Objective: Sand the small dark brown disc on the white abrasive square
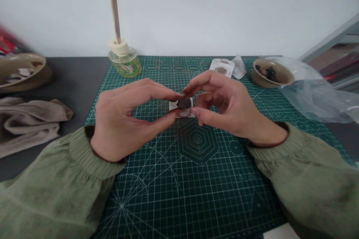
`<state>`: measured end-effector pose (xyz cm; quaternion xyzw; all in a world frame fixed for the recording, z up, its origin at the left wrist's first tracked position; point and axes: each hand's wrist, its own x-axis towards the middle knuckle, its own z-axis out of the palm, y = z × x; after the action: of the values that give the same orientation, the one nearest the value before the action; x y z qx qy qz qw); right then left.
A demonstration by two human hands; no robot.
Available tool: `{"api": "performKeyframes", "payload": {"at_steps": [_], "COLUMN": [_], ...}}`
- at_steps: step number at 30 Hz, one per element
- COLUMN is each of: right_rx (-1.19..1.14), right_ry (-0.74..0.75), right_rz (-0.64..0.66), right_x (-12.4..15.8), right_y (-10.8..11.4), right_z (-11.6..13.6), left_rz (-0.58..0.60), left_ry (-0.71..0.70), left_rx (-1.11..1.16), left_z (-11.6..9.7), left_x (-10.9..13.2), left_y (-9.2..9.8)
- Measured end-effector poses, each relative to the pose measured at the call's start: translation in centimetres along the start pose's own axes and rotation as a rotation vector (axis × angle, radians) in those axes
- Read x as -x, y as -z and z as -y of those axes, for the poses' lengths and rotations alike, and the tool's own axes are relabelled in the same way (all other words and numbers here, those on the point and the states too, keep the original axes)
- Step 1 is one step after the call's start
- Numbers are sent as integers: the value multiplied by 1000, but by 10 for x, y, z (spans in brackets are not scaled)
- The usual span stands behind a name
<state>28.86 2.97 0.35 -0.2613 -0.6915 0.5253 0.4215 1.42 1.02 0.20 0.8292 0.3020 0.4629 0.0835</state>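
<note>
Dark lump (184,103) crosswise between fingers (165,94)

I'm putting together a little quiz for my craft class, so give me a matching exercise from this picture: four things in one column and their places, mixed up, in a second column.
Things
1. dark lump
2. glass bottle
3. grey cloth
4. plastic bag

Places
A. on the dark table, left of the green mat
B. pinched between the fingertips of the left hand and right hand
C. far right, beside a brown bowl
D. back left corner of the mat, with a stick standing in it

Pairs: 1-B, 2-D, 3-A, 4-C
</note>
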Motion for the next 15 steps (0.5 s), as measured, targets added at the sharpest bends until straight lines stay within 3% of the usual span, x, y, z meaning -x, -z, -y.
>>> {"api": "performKeyframes", "payload": {"at_steps": [15], "right_rx": [10], "right_ry": [20], "right_rz": [-37], "right_x": [-2], "right_y": [-4], "right_z": [3], "left_rz": [10], "left_ry": [-3], "left_rx": [0], "left_z": [0], "left_x": [1], "left_y": [2]}}
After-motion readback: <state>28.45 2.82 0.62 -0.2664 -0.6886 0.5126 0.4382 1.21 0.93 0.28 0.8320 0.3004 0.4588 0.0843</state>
